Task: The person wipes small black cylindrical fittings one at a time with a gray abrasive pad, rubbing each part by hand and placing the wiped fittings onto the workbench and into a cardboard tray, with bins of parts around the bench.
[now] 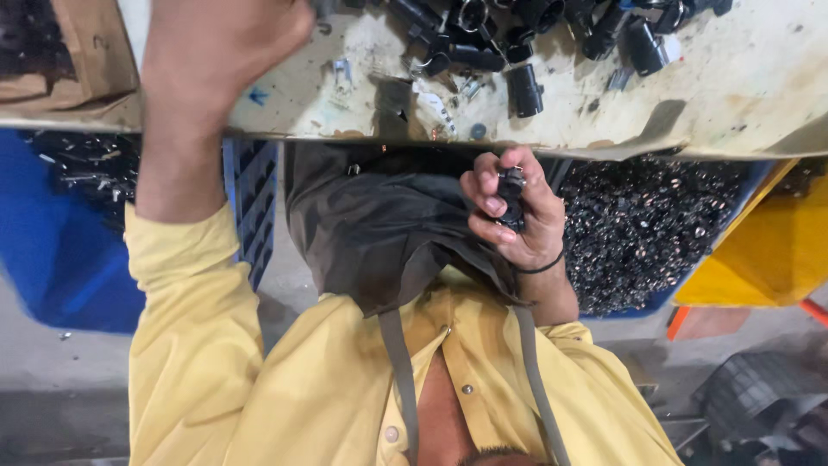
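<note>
The right hand (511,216) is closed around a small black part (511,197), held just below the near edge of the counter (742,78). It looks rigid, light and probably metal, best pinched across its sides. The left hand (220,52) rests on the counter, its grip hidden. More black parts (526,86) lie farther back, and a blue bin (647,216) of pieces sits underneath.

Left hand (216,52) outstretched, right hand (513,216) curled tight.

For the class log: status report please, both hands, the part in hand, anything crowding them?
Left hand up on the bench, grip hidden. Right hand closed on a small black part. Loose black parts nearby; dark apron beside right hand.
</note>
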